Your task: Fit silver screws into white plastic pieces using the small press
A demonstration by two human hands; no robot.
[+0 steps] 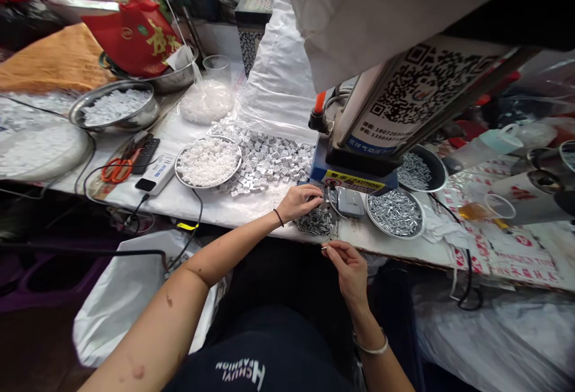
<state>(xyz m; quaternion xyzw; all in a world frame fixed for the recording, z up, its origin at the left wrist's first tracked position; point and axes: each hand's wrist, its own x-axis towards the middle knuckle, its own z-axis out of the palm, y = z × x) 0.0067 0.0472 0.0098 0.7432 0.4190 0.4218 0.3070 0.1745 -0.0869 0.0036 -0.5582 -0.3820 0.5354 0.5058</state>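
Observation:
My left hand (297, 203) reaches to the foot of the press machine (359, 161). Its thumb and fingers are closed together there, and what they hold, if anything, is hidden. Just below lies a heap of small dark metal pins (315, 222) at the table's front edge. Nearer to me, my right hand (349, 267) pinches a small metal pin (324, 248) between thumb and fingers. To the right of the press base stands a round dish (423, 224) full of silvery metal pins. Many small white-grey plastic blocks (269, 161) are spread left of the press.
A metal dish (206, 187) of white plastic pieces sits on the left, by a white power strip (155, 175) and orange-handled scissors (117, 169). A black pan (442, 176) of pins stands behind the dish. Cables (197, 218) hang over the front edge.

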